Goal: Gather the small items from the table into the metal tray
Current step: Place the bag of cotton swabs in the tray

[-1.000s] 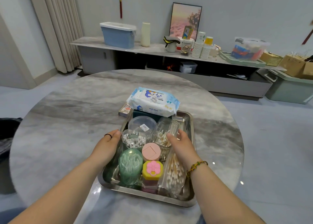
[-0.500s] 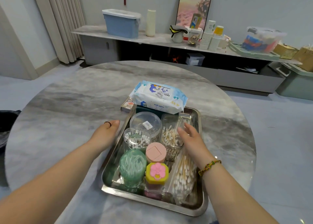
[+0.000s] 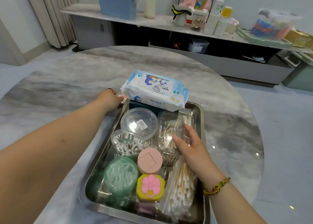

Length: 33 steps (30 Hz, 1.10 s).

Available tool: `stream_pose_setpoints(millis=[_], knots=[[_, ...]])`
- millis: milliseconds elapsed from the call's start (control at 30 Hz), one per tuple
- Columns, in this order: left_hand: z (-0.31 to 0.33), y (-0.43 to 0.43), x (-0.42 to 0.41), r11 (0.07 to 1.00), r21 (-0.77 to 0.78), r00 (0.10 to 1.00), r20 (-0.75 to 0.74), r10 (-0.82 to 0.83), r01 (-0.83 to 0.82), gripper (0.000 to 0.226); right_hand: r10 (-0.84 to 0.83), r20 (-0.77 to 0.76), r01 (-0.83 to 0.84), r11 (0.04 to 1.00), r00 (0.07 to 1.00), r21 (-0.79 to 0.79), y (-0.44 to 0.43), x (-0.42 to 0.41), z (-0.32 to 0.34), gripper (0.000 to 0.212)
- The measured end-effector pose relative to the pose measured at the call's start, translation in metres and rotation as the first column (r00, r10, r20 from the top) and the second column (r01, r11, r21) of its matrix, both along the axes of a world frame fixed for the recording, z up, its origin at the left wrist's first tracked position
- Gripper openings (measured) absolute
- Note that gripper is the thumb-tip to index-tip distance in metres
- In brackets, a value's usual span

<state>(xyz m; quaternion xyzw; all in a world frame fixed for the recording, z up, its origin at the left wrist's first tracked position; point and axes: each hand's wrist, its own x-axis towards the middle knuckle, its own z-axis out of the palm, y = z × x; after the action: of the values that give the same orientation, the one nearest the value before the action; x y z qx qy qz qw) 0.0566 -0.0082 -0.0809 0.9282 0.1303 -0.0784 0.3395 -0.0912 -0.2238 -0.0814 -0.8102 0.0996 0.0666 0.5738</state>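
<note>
The metal tray sits on the round marble table, packed with cotton swab containers. A baby wipes pack lies across its far end. My left hand reaches past the tray's far left corner, and its fingers and thumb close around a small red-and-white box lying on the table beside the wipes. My right hand is inside the tray. It grips a clear swab container, thumb on the lid and fingers on its right side.
In the tray stand a round clear tub, a swab jar, a green jar, a pink jar, a yellow flower box and a swab bag. A long shelf with bins stands behind.
My left hand left the tray's left rim and moved forward to the small box. My right hand slid forward along the clear swab container. The view tilted down and closer.
</note>
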Motion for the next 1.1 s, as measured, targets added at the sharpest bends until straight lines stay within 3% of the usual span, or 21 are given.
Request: stream_pose_setpoints(millis=[100, 267, 600, 867, 1000, 1100], knots=[[-0.006, -0.007, 0.014, 0.999, 0.048, 1.0, -0.021, -0.007, 0.008, 0.037, -0.001, -0.016, 0.001, 1.0, 1.0, 0.011, -0.002, 0.003, -0.003, 0.063], [-0.015, -0.003, 0.026, 0.994, 0.111, 0.999, -0.032, 0.005, -0.001, 0.039, 0.017, -0.012, -0.017, 1.0, 1.0, 0.01, -0.003, 0.012, -0.002, 0.062], [-0.019, -0.002, 0.015, 1.0, 0.012, 1.0, 0.01, 0.019, -0.019, 0.036, -0.015, 0.029, 0.015, 1.0, 0.999, -0.018, 0.0, 0.008, 0.003, 0.057], [-0.021, 0.006, 0.013, 0.989, 0.103, 0.993, 0.021, -0.113, 0.111, 0.047, -0.075, 0.061, 0.078, 0.995, 0.995, -0.055, 0.003, 0.001, 0.005, 0.056], [-0.022, 0.004, 0.011, 0.959, 0.166, 0.967, 0.069, -0.244, 0.23, 0.04, -0.216, 0.12, 0.223, 0.973, 0.969, -0.054, 0.007, 0.003, 0.0, 0.045], [-0.027, 0.014, 0.008, 0.877, 0.331, 0.921, 0.056, -0.387, 0.348, 0.039, -0.332, 0.124, 0.341, 0.938, 0.935, -0.06, 0.009, 0.004, -0.008, 0.035]])
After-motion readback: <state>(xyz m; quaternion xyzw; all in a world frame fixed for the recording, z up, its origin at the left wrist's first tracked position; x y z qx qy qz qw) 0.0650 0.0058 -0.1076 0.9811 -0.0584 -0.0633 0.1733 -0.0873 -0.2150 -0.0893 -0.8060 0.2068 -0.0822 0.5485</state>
